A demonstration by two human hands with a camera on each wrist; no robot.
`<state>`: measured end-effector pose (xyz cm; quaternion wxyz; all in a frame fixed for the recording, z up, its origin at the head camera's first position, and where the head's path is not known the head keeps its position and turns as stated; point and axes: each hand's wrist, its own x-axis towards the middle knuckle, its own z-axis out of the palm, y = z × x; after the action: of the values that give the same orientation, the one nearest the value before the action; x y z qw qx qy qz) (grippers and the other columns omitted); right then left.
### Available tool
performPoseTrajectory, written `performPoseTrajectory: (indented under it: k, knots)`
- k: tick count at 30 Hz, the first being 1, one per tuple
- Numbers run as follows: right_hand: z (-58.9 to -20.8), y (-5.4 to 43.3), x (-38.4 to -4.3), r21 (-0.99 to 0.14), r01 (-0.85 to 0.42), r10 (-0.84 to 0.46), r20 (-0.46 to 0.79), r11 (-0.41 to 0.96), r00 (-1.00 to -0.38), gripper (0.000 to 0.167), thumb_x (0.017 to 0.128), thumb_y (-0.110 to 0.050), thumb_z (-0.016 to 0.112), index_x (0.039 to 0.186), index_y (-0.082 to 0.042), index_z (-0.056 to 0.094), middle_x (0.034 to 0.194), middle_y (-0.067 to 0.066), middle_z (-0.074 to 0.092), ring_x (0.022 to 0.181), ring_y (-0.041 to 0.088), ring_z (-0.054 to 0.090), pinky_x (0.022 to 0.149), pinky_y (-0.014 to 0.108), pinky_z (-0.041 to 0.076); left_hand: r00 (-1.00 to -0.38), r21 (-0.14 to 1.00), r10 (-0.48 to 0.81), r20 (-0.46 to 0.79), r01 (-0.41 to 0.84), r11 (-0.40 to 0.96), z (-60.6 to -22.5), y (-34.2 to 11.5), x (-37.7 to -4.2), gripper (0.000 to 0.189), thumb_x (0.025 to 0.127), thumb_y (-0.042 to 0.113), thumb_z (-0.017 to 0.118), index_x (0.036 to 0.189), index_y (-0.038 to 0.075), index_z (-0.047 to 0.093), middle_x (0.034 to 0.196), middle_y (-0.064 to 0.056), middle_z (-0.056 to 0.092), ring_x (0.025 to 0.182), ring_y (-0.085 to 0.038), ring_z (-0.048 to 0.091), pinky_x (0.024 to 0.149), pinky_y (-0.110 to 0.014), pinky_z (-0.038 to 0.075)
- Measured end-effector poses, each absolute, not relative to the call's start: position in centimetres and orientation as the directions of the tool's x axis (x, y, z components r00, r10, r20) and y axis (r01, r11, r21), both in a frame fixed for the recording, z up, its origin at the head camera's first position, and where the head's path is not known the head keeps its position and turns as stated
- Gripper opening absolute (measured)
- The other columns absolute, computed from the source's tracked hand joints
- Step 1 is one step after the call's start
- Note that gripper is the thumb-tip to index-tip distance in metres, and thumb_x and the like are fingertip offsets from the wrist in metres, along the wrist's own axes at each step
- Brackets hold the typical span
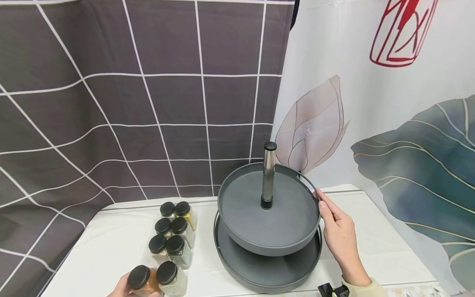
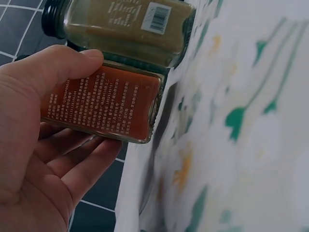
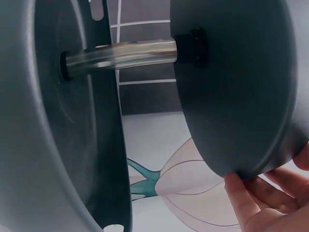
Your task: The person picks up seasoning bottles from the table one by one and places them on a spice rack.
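At the lower left, my left hand (image 1: 119, 287) grips a spice jar (image 1: 149, 284) of orange-red powder with a black lid. The left wrist view shows its printed label side, thumb on one edge and fingers on the other. Close against it stands a jar of pale brown powder (image 2: 125, 29). On the right, my right hand (image 1: 341, 237) holds the rim of the upper tier of a dark grey two-tier round tray (image 1: 237, 214). Fingertips (image 3: 236, 186) touch that tier's edge from below in the right wrist view. A metal post (image 3: 125, 54) joins the tiers.
Several more black-lidded spice jars (image 1: 178, 247) stand in two rows left of the tray, on a white-covered table (image 1: 100, 247). Behind hang a dark grid-patterned curtain (image 1: 167, 99) and a white leaf-printed one (image 1: 334, 49). Both tiers carry nothing.
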<state>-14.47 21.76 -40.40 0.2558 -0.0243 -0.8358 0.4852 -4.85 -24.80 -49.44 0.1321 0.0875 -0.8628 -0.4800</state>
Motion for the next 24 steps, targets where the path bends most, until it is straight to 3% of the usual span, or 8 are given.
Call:
performPoseTrajectory:
  k: [6, 11, 15, 19, 24]
  knots:
    - [-40.4, 21.8, -14.5, -0.827, -0.206, 0.3, 0.405, 0.524, -0.863, 0.04, 0.109, -0.03, 0.045, 0.143, -0.014, 0.057, 0.133, 0.005, 0.065, 0.115, -0.017, 0.05, 0.093, 0.0, 0.037, -0.919, 0.819, -0.333, 0.213, -0.018, 0.573, -48.8, -25.3, -4.9, 0.065, 0.072, 0.015, 0.092, 0.122, 0.003, 0.054, 0.1, -0.022, 0.07, 0.07, -0.006, 0.069, 0.058, -0.027, 0.058]
    - [-40.2, 21.7, -14.4, -0.83, -0.209, 0.299, 0.404, 0.518, -0.864, 0.04, 0.109, -0.029, 0.046, 0.143, -0.013, 0.058, 0.134, 0.007, 0.064, 0.114, -0.017, 0.051, 0.093, 0.0, 0.038, -0.863, 0.768, -0.394, 0.317, -0.01, 0.64, -47.5, -25.5, -5.7, 0.067, 0.062, 0.008, 0.097, 0.118, 0.0, 0.061, 0.1, -0.021, 0.072, 0.08, 0.009, 0.06, 0.061, -0.012, 0.052]
    - [-40.2, 21.7, -14.3, -0.833, -0.217, 0.295, 0.406, 0.509, -0.865, 0.038, 0.108, -0.027, 0.047, 0.143, -0.014, 0.058, 0.134, 0.006, 0.064, 0.113, -0.018, 0.051, 0.092, 0.0, 0.038, -0.877, 0.757, -0.395, 0.273, -0.058, 0.651, -45.8, -26.3, -6.1, 0.071, 0.063, 0.013, 0.097, 0.122, -0.003, 0.06, 0.107, -0.024, 0.071, 0.085, 0.016, 0.053, 0.066, -0.002, 0.046]
    - [-40.2, 21.7, -14.3, -0.835, -0.217, 0.295, 0.404, 0.506, -0.866, 0.038, 0.108, -0.026, 0.047, 0.143, -0.014, 0.058, 0.134, 0.006, 0.064, 0.112, -0.018, 0.051, 0.092, 0.0, 0.038, -0.875, 0.771, -0.406, 0.263, -0.062, 0.633, -44.5, -26.8, -6.4, 0.07, 0.065, 0.012, 0.096, 0.124, -0.002, 0.06, 0.102, -0.017, 0.073, 0.084, 0.015, 0.055, 0.069, -0.001, 0.045]
    - [-40.2, 21.6, -14.3, -0.837, -0.208, 0.299, 0.396, 0.506, -0.868, 0.039, 0.108, -0.028, 0.047, 0.143, -0.014, 0.058, 0.135, 0.006, 0.064, 0.112, -0.017, 0.051, 0.092, 0.0, 0.038, -0.821, 0.772, -0.428, 0.379, 0.025, 0.636, -42.5, -26.1, -6.7, 0.063, 0.061, -0.001, 0.094, 0.116, 0.0, 0.065, 0.089, 0.015, 0.07, 0.076, 0.016, 0.059, 0.07, -0.002, 0.047]
